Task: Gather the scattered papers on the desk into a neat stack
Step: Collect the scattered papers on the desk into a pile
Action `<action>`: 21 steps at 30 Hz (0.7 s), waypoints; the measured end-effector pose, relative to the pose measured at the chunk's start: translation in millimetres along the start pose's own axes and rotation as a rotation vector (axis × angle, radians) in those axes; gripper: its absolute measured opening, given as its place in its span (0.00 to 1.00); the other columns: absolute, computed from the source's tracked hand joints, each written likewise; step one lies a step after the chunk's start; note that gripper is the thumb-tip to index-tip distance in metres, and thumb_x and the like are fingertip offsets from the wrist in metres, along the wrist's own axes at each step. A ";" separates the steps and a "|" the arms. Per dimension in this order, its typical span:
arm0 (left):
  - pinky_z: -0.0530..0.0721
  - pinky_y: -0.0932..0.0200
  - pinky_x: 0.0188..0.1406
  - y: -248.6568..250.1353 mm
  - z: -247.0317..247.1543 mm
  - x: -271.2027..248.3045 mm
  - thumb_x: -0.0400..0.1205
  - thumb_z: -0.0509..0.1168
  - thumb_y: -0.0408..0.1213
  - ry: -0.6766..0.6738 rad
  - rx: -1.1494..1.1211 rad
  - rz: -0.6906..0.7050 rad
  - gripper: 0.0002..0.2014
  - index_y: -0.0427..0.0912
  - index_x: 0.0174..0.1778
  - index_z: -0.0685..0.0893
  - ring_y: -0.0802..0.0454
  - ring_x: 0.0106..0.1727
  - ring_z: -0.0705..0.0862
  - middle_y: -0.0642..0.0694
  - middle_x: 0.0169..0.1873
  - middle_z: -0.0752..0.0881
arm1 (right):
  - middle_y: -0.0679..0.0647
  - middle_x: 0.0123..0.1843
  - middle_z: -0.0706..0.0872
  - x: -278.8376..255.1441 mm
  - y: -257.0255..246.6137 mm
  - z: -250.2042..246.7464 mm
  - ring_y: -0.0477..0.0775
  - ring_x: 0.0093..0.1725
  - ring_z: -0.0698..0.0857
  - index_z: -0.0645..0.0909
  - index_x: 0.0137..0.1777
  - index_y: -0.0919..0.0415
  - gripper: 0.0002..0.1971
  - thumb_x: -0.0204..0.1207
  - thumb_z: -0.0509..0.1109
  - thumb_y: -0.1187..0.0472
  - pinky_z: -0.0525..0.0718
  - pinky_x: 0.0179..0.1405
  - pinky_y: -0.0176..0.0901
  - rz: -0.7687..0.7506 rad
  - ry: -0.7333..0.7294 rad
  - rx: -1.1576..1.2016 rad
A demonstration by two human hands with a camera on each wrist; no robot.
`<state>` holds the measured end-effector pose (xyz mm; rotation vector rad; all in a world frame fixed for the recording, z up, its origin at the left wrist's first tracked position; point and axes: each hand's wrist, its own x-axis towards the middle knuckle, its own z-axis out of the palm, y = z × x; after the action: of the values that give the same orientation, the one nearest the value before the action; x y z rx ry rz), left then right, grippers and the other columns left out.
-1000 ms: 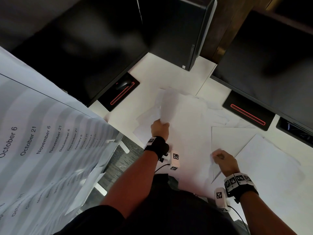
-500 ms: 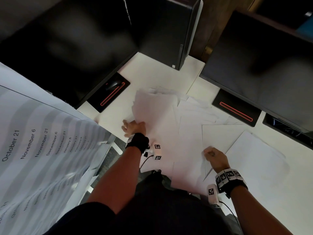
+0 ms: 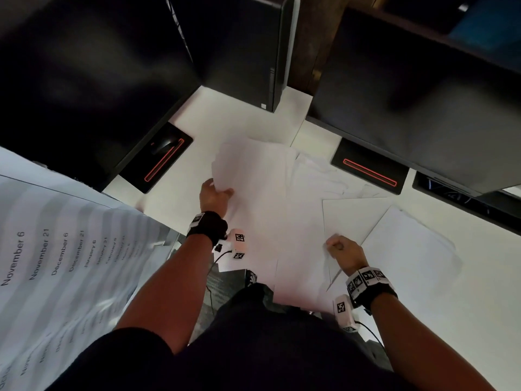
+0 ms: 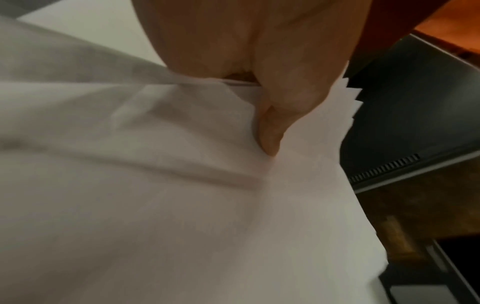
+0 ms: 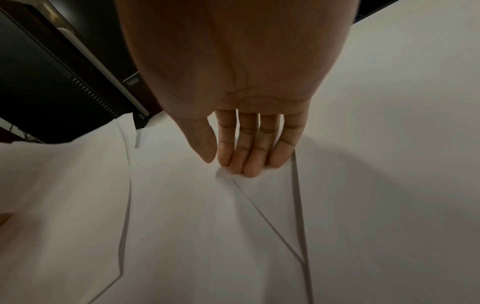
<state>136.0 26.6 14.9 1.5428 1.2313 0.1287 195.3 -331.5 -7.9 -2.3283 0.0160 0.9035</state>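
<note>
**Gathering: paper sheaf (image 3: 251, 176) in left hand (image 3: 214, 196), loose sheet (image 3: 349, 218) under right hand (image 3: 342, 251)**

Pinches sheaf's left edge: thumb (image 4: 270, 131) on top, other fingers beneath, clamped narrow over many staggered sheets. Lifts that edge off the white worktop (image 3: 239, 117), probably to take in strays. Nips loose sheet's corner, fingers (image 5: 249, 156) bunched, thumb closed alongside, likely against sliding. Mid-worktop, between left monitor stand (image 3: 162, 160) and right monitor stand (image 3: 369, 172).

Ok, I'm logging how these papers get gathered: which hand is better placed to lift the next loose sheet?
Probably the right hand: its fingers hold a loose sheet by the corner, while the left hand is full, gripping the gathered stack.
</note>
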 end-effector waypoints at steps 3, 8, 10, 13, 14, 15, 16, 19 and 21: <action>0.72 0.45 0.77 -13.7 0.0 -1.5 0.71 0.78 0.34 0.095 0.207 0.134 0.34 0.29 0.73 0.78 0.38 0.80 0.71 0.35 0.78 0.73 | 0.45 0.40 0.89 -3.3 3.1 -6.2 0.50 0.45 0.87 0.87 0.46 0.51 0.03 0.77 0.72 0.56 0.81 0.51 0.41 0.002 0.044 0.011; 0.81 0.50 0.64 -26.5 7.0 -21.0 0.79 0.71 0.34 0.094 0.228 0.229 0.18 0.29 0.63 0.85 0.35 0.65 0.85 0.32 0.63 0.86 | 0.51 0.47 0.90 -15.9 36.1 -35.1 0.56 0.49 0.88 0.87 0.51 0.50 0.06 0.77 0.71 0.57 0.81 0.49 0.44 0.094 0.277 0.014; 0.81 0.56 0.56 -25.7 6.3 -26.5 0.81 0.71 0.32 0.108 0.142 0.190 0.16 0.29 0.63 0.86 0.37 0.59 0.88 0.31 0.57 0.89 | 0.56 0.56 0.87 -23.7 59.0 -49.4 0.62 0.56 0.86 0.85 0.58 0.54 0.11 0.75 0.73 0.59 0.82 0.56 0.50 0.226 0.394 -0.015; 0.81 0.56 0.58 -30.9 -3.0 -21.4 0.81 0.73 0.34 0.127 0.078 0.115 0.17 0.29 0.63 0.86 0.37 0.60 0.88 0.31 0.58 0.89 | 0.63 0.69 0.74 -37.2 92.4 -68.1 0.70 0.68 0.77 0.78 0.68 0.57 0.24 0.72 0.78 0.57 0.79 0.65 0.64 0.513 0.502 -0.074; 0.82 0.56 0.57 -32.5 -7.6 -16.4 0.80 0.73 0.33 0.139 0.057 0.091 0.17 0.29 0.63 0.86 0.37 0.60 0.88 0.31 0.58 0.89 | 0.63 0.71 0.71 -42.2 100.2 -72.8 0.70 0.70 0.73 0.75 0.71 0.57 0.30 0.70 0.80 0.55 0.77 0.66 0.68 0.600 0.511 -0.079; 0.82 0.57 0.57 -32.1 -12.7 -11.8 0.80 0.74 0.33 0.150 0.014 0.065 0.17 0.29 0.62 0.86 0.38 0.59 0.89 0.32 0.57 0.89 | 0.64 0.73 0.69 -45.4 109.2 -75.6 0.71 0.71 0.71 0.71 0.74 0.58 0.36 0.68 0.82 0.52 0.76 0.67 0.70 0.666 0.510 -0.077; 0.83 0.56 0.56 -31.1 -18.0 -5.6 0.79 0.74 0.32 0.145 -0.035 0.044 0.17 0.29 0.62 0.86 0.39 0.58 0.89 0.33 0.56 0.89 | 0.65 0.73 0.67 -48.1 115.1 -78.7 0.72 0.72 0.70 0.68 0.76 0.60 0.41 0.66 0.83 0.49 0.75 0.66 0.72 0.717 0.503 -0.077; 0.84 0.54 0.48 -22.6 -32.5 5.4 0.80 0.73 0.33 0.058 -0.107 0.002 0.13 0.28 0.56 0.85 0.44 0.48 0.87 0.35 0.50 0.89 | 0.68 0.72 0.67 -50.9 122.7 -83.7 0.73 0.73 0.69 0.63 0.78 0.67 0.52 0.62 0.84 0.42 0.74 0.67 0.73 0.808 0.474 -0.061; 0.81 0.54 0.41 -22.5 -42.0 13.8 0.81 0.74 0.36 0.025 -0.098 -0.022 0.10 0.34 0.42 0.81 0.46 0.42 0.83 0.40 0.38 0.85 | 0.68 0.72 0.68 -50.5 121.4 -85.3 0.72 0.74 0.69 0.63 0.76 0.69 0.53 0.61 0.83 0.39 0.73 0.68 0.72 0.834 0.448 -0.081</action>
<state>101.4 61.2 7.0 1.4458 1.2438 0.1921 180.4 -487.1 3.6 -2.5608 1.2224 0.7119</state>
